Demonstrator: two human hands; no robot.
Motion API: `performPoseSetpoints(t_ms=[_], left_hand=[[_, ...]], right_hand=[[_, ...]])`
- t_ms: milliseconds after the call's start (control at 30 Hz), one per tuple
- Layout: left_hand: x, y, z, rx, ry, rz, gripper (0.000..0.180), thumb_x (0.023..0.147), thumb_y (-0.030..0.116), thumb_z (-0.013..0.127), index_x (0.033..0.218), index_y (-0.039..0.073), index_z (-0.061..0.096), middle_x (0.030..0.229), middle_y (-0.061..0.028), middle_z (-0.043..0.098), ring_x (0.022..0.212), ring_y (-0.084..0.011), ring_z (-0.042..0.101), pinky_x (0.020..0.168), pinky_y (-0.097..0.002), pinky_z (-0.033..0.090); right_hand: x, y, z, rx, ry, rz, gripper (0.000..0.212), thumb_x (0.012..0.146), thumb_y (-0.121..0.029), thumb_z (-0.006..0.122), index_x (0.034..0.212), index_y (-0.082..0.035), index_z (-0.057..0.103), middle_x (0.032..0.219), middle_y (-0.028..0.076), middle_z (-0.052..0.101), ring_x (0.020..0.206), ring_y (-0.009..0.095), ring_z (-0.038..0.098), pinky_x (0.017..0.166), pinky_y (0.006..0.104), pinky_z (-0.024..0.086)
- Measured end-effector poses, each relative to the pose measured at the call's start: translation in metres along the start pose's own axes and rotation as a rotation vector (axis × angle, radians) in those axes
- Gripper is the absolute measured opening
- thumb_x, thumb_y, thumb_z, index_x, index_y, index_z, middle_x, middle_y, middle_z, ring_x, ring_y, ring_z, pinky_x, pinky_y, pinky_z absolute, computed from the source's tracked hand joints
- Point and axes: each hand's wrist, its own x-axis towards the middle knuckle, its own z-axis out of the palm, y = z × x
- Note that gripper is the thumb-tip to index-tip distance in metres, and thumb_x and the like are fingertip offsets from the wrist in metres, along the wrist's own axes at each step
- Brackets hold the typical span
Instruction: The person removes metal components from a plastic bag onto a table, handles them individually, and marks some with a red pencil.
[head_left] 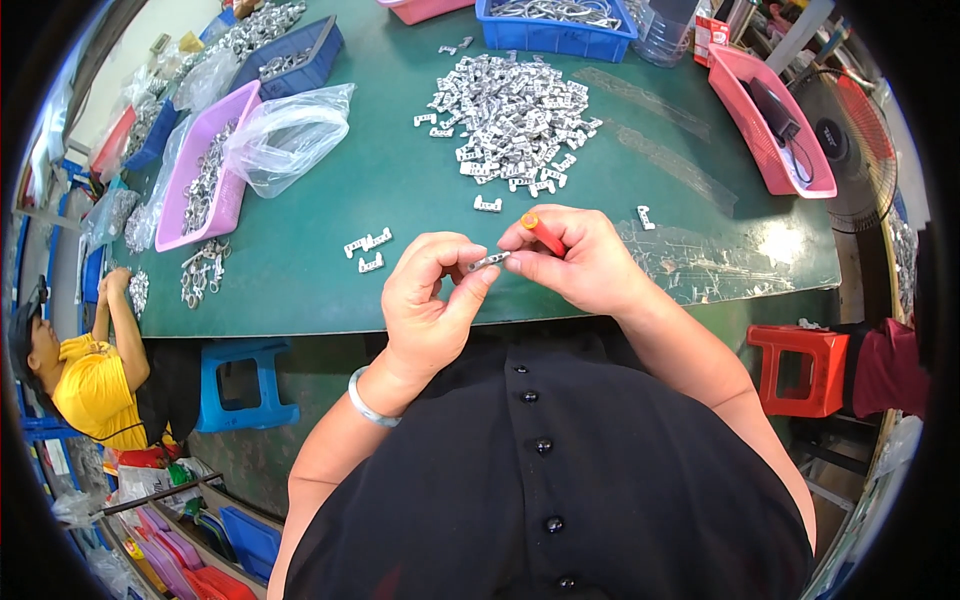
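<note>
My left hand [425, 305] pinches a small silver metal piece [488, 261] between thumb and fingertips, just above the near edge of the table. Closed around a red-handled tool [545, 236] with a yellow end, my right hand [595, 265] also has its thumb and fingertip against the right end of the piece. The tool's working end is hidden, so its kind cannot be told. Beyond my hands lies a large heap of small silver metal parts [520, 115]. A few loose parts [371, 262] lie left of my hands, and a single part [645, 217] lies to the right.
A pink basket [245, 120] of metal parts and a clear plastic bag [300, 140] occupy the left. Blue bins [560, 36] stand farther back. A long pink basket [750, 130] and a fan [850, 150] are at right. A person in yellow [95, 385] works at far left.
</note>
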Motion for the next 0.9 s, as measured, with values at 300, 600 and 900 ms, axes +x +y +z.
performPoseSetpoints(t_ms=[300,600,900], left_hand=[[0.001,0.001,-0.011,0.288,0.008,-0.022,0.012,0.07,-0.003,0.062,0.08,0.0,0.056,0.077,-0.0066,0.054,0.062,-0.0114,0.051,0.054,-0.0214,0.042],[0.004,-0.028,-0.079,0.686,0.147,-0.108,0.011,0.07,-0.003,0.06,0.078,0.002,0.054,0.086,-0.0069,0.056,0.076,-0.0166,0.052,0.065,-0.0249,0.042],[-0.004,-0.017,-0.078,0.651,0.101,-0.04,0.063,0.071,-0.005,0.06,0.126,-0.001,0.03,0.073,-0.0053,0.058,0.068,-0.0132,0.056,0.073,-0.0253,0.045]], right_hand=[[0.014,0.003,-0.018,-0.358,0.048,0.247,0.011,0.076,-0.012,0.061,0.081,-0.002,0.061,0.061,0.005,0.054,0.056,0.012,0.05,0.054,0.0261,0.041],[0.044,0.016,-0.017,-0.859,-0.132,0.196,0.015,0.073,-0.015,0.058,0.085,-0.006,0.061,0.076,0.012,0.061,0.077,0.029,0.058,0.067,0.0385,0.045],[0.063,0.034,0.003,-1.049,-0.208,0.156,0.014,0.071,-0.016,0.061,0.08,-0.006,0.061,0.076,0.01,0.06,0.077,0.028,0.058,0.067,0.0395,0.045]])
